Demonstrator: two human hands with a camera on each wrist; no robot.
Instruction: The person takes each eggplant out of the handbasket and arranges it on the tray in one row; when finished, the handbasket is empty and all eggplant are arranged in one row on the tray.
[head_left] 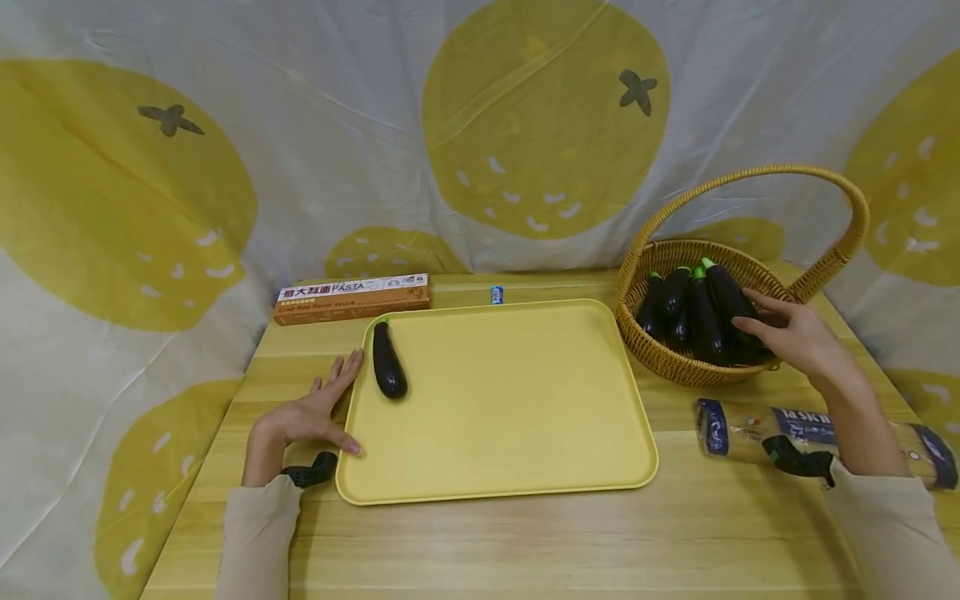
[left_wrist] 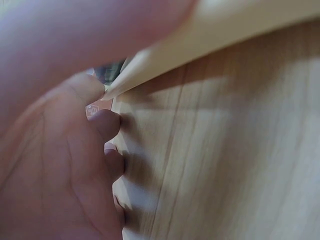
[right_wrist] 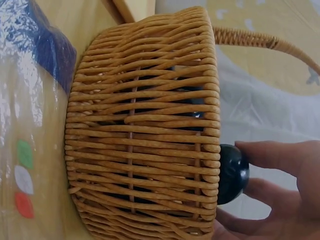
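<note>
A dark eggplant (head_left: 389,362) lies near the left edge of a yellow tray (head_left: 495,400). My left hand (head_left: 311,414) rests at that edge, fingers spread, thumb over the rim; in the left wrist view its fingertips (left_wrist: 112,165) touch the wooden table. Over on the right, several eggplants with green stems fill a wicker basket (head_left: 678,367). My right hand (head_left: 798,333) reaches over the basket's near right side, thumb and fingers around one eggplant (head_left: 726,292). In the right wrist view, this eggplant's rounded end (right_wrist: 233,174) shows above the rim between thumb and fingers.
A pasta box (head_left: 352,300) lies behind the tray at the left, and a small blue packet (head_left: 497,295) at its back edge. A bag of spaghetti (head_left: 738,429) lies in front of the basket, under my right forearm. The basket's tall handle (head_left: 750,172) arches upward.
</note>
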